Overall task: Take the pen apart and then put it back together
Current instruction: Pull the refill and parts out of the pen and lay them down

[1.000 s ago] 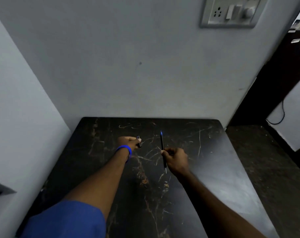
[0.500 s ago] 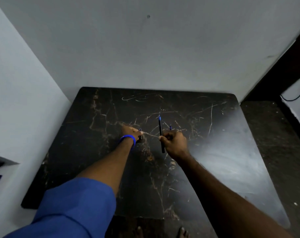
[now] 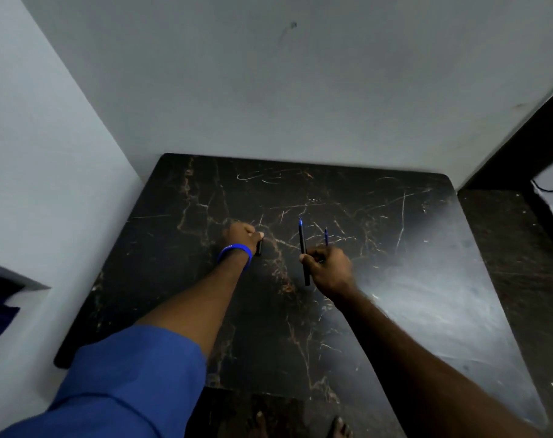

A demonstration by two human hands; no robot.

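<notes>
My right hand point(image 3: 328, 268) is closed around a thin black pen body point(image 3: 303, 248) with a blue tip that points away from me, held over the black marble table point(image 3: 411, 279). A second thin blue piece point(image 3: 326, 237), maybe the refill, sticks up from the same hand. My left hand point(image 3: 242, 235), with a blue wristband, is closed on a short black piece, likely the pen cap point(image 3: 260, 247), low over the table. The two hands are a short way apart.
The table stands in a corner, with a grey wall behind and a white wall at its left. Dark floor and dark furniture lie to the right. My bare toes point(image 3: 340, 426) show below the table's near edge.
The view has tilted down, so the wall switchboard is out of sight. Both hands keep their hold, and a second blue piece now shows in my right hand.
</notes>
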